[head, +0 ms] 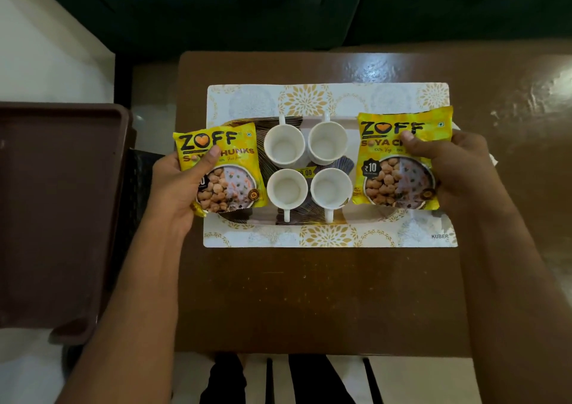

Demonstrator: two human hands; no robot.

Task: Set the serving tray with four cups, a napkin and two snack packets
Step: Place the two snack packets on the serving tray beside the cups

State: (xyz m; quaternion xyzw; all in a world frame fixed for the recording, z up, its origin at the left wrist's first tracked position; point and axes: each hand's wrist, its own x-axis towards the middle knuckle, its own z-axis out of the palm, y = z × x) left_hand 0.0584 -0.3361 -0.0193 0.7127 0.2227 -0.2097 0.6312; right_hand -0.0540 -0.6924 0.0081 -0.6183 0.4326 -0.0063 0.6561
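Over the patterned oval serving tray (365,118), the left hand (176,187) pinches one yellow soya-chunk snack packet (226,168), the right hand (448,168) clamps its twin (399,162), flanking four empty white ceramic cups (308,168); brown plastic tray (58,205) sits left, off the wooden table (309,295).

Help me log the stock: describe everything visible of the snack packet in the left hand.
The left snack packet is a glossy yellow pouch, sealed as far as shows, printed ZOFF and a bowl of soya chunks. The left hand grips its left edge, thumb across the front. It is slightly tilted over the left end of the serving tray, beside the cups.
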